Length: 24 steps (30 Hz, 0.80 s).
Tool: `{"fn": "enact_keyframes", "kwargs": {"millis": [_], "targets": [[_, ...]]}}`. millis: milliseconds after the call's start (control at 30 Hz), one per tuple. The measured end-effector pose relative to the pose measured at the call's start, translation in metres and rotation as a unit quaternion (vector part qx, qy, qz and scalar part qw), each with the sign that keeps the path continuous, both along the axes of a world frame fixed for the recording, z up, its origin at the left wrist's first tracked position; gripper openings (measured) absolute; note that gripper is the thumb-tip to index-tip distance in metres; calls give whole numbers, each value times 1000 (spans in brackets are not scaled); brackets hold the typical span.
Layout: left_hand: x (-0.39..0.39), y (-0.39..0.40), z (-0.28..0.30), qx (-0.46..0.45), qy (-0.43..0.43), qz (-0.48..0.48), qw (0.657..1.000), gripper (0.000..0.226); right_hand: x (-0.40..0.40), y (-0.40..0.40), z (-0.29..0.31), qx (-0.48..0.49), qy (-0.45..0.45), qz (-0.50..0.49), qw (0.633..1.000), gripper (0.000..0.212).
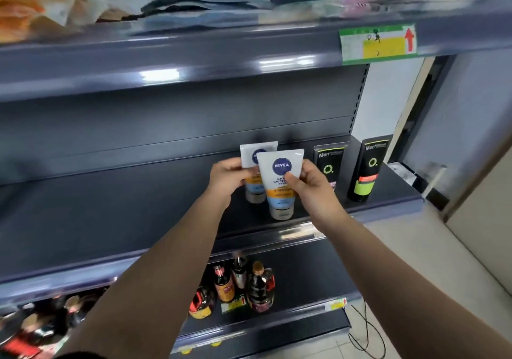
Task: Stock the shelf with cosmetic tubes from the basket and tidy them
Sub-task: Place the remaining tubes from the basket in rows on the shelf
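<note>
Two white cosmetic tubes with a blue round logo stand cap-down on the dark middle shelf. The front tube is pinched at its right edge by my right hand. My left hand grips the rear tube, which stands just behind and left of the front one. To their right stand two black tubes with green marks, one close by and one near the shelf's right end. The basket is out of sight.
The upper shelf holds blurred packets and carries a green and yellow price tag. On the lower shelf stand dark sauce bottles. A black cable lies on the pale floor at the right.
</note>
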State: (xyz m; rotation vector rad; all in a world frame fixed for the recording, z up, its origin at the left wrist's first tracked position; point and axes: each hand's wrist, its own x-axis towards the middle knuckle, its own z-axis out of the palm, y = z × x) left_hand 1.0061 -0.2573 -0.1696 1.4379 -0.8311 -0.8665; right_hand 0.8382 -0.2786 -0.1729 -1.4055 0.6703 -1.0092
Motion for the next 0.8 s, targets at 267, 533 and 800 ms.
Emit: {"fn": "enact_keyframes", "kwargs": {"millis": [267, 533, 800], "targets": [[4, -37, -17, 13, 29, 25, 999, 34, 18, -21, -23, 27, 42, -26, 998, 24], [1, -52, -22, 4, 18, 7, 1000, 34, 20, -27, -33, 26, 59, -7, 998, 24], [5, -46, -15, -21, -2, -33, 999, 31, 4, -16, 30, -213, 150, -134, 956, 46]]}}
